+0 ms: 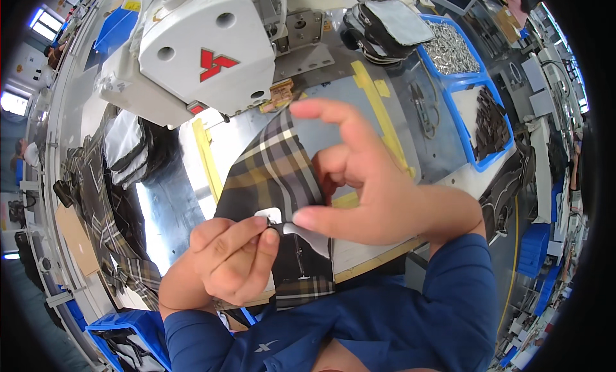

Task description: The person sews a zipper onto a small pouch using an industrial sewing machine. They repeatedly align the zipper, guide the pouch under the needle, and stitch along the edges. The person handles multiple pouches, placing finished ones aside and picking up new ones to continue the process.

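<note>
A plaid fabric piece (273, 160) in black, brown, grey and white stands up from the sewing table, between my hands. At its lower middle, my left hand (232, 259) pinches a small black strip (276, 226) between thumb and fingertips. A white patch (268, 214) shows just above the pinch, and a loose white flap (311, 239) hangs beside it. Around the fabric's right side, my right hand (366, 179) has its index finger and thumb spread wide. Its thumb tip is close to the black strip; the other fingers curl near the fabric edge, partly hidden.
A white sewing machine head (205, 48) overhangs the back left. Scissors (420, 109) lie at the right, near blue bins of metal rings (452, 48) and dark pieces (491, 125). Black-and-white bundles (391, 25) and plaid pieces (96, 192) sit around the table.
</note>
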`<state>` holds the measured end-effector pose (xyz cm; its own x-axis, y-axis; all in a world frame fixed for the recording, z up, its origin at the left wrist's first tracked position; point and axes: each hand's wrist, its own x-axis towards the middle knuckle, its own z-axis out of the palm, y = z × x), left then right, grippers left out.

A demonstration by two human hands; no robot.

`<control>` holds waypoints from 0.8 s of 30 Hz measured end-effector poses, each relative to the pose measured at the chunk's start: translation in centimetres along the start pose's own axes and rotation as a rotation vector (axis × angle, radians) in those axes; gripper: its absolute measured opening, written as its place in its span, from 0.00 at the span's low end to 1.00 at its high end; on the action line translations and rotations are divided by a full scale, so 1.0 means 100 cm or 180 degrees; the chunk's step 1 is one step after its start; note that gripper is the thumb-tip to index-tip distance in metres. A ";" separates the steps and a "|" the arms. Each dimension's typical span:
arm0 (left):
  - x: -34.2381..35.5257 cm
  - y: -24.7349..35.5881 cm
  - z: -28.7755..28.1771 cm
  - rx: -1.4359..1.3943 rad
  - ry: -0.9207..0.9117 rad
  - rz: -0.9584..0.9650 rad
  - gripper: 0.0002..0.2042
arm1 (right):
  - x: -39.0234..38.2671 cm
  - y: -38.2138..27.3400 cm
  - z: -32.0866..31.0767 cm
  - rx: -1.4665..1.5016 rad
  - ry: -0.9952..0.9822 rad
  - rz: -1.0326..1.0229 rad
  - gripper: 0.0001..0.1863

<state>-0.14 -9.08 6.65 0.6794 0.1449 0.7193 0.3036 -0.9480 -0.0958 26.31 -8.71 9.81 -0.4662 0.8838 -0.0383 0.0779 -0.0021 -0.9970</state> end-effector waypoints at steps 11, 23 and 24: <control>0.002 -0.003 0.006 -0.0461 0.0417 0.0066 0.09 | -0.002 0.011 0.010 -0.3004 0.0993 -0.2354 0.16; -0.001 0.000 0.003 -0.0602 0.0209 0.0406 0.11 | 0.008 0.014 0.005 -0.3088 0.0458 -0.3431 0.08; -0.002 0.003 0.001 -0.0638 0.0100 0.0372 0.14 | 0.007 0.014 0.005 -0.3055 0.0409 -0.3356 0.08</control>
<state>-0.14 -9.33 6.42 0.6801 0.0250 0.7327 0.0832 -0.9956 -0.0432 25.65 -8.28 8.35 -0.6024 0.3091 0.7359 0.3307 0.9358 -0.1224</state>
